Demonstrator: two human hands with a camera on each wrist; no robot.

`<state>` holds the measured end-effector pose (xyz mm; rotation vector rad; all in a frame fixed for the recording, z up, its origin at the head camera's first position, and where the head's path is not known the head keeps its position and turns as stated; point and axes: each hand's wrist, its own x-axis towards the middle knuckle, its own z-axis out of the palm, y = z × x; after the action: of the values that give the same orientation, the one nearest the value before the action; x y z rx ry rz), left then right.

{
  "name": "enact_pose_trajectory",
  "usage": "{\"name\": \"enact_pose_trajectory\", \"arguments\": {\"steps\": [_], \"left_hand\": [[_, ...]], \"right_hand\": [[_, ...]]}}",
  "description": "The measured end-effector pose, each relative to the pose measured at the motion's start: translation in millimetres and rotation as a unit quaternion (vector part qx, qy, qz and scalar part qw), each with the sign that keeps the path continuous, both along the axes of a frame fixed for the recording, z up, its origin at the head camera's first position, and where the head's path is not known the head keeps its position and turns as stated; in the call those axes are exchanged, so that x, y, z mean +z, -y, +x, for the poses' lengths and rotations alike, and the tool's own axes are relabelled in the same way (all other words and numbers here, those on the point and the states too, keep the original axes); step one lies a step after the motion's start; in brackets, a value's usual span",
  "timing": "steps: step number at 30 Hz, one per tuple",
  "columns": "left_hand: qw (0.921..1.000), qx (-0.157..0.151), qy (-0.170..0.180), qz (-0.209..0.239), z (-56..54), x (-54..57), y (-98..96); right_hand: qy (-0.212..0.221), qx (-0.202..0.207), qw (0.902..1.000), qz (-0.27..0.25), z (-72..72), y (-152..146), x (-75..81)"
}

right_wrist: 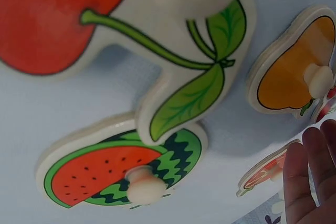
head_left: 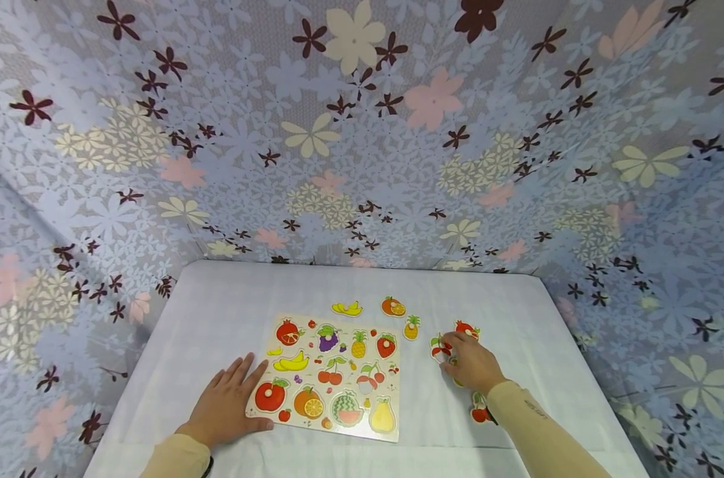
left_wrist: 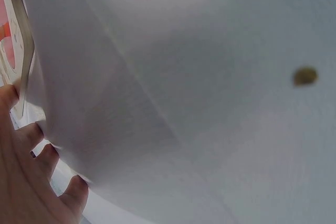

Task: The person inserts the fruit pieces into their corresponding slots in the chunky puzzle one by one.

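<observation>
A wooden fruit puzzle board (head_left: 356, 332) lies flat on the cloth. My left hand (head_left: 227, 401) rests with spread fingers at its left edge; the thumb touches the lower left corner. In the left wrist view the board's edge (left_wrist: 23, 51) shows beside the fingers. My right hand (head_left: 472, 364) reaches over loose pieces, its fingertips at a red fruit piece with green leaves (head_left: 438, 347). Whether they pinch it is hidden. In the right wrist view lie a cherry piece (right_wrist: 184, 103), a watermelon piece (right_wrist: 105, 171), a pear piece (right_wrist: 289, 77) and a pomegranate piece (right_wrist: 265, 169).
Beyond the board lie a banana piece (head_left: 346, 309), an orange piece (head_left: 393, 307) and a pineapple piece (head_left: 411, 328). A white cloth (head_left: 230, 299) covers the table, and a floral curtain (head_left: 362, 166) hangs behind and at both sides.
</observation>
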<state>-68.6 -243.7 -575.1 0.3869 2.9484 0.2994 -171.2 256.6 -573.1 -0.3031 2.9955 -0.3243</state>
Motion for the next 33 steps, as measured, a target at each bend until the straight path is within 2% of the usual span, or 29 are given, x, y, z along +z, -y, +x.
{"name": "enact_pose_trajectory", "arguments": {"steps": [11, 21, 27, 33], "left_hand": [[1.0, 0.001, -0.006, -0.001, -0.4, -0.4, 0.8], [1.0, 0.0, 0.001, -0.002, 0.0, 3.5, 0.1], [1.0, 0.002, 0.007, -0.005, -0.3, 3.9, -0.3], [0.9999, 0.005, 0.008, -0.005, -0.5, 4.0, -0.2]], "right_hand": [[0.006, 0.006, 0.9999, 0.011, -2.0, 0.8, 0.3], [-0.019, 0.027, 0.9994, 0.013, -4.2, 0.2, 0.0], [-0.019, 0.02, 0.9996, 0.003, -3.7, 3.2, 0.7], [0.0, -0.002, 0.9999, -0.017, -1.8, 7.1, 3.0]]}}
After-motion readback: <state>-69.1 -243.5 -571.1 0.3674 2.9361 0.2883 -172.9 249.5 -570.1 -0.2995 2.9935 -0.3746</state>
